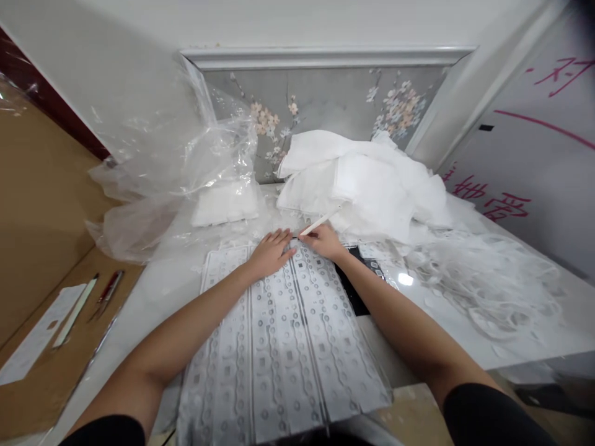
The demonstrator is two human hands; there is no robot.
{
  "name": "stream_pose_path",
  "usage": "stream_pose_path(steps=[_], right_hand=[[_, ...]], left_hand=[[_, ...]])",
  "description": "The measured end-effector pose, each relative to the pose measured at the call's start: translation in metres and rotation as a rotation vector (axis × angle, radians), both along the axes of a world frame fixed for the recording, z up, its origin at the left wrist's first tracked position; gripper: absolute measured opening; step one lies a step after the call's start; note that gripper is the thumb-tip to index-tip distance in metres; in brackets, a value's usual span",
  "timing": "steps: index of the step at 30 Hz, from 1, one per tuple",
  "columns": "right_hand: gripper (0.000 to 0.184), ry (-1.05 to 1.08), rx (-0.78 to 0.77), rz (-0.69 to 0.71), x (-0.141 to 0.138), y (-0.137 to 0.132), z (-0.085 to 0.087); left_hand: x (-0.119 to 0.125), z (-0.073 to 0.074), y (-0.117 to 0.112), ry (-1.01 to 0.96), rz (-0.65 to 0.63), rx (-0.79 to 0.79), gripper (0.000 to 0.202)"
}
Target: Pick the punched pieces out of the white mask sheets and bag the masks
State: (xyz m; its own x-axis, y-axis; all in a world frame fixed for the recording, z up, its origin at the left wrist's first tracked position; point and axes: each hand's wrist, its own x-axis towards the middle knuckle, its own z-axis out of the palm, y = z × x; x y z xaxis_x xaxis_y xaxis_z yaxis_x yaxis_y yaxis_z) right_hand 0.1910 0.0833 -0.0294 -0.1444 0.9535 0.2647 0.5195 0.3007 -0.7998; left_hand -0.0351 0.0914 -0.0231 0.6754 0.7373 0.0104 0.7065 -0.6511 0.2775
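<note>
A long sheet of white lace fabric (283, 353) with rows of round and square cut-outs lies flat on the white table, running from me toward the far end. My left hand (272, 251) rests flat on its far end, fingers stretched out and pressing the cloth down. Right beside it my right hand (325, 240) is closed around a thin white stick-like tool (320, 223), whose near tip meets the lace edge close to my left fingertips. The tool's upper end points up and to the right.
A heap of folded white fabric (367, 183) lies behind the hands. Crumpled clear plastic bags (176, 167) sit at the back left, loose lace trimmings (493, 285) at the right. Pens and paper strips (74, 310) lie on the brown surface at the left.
</note>
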Motion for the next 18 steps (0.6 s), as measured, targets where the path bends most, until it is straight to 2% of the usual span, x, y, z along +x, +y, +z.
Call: stream_pose_path(steps=[18], right_hand=[[0.016, -0.094, 0.001, -0.023, -0.0052, -0.0048, 0.0055]], left_hand=[[-0.0002, -0.002, 0.0008, -0.006, -0.001, 0.002, 0.07]])
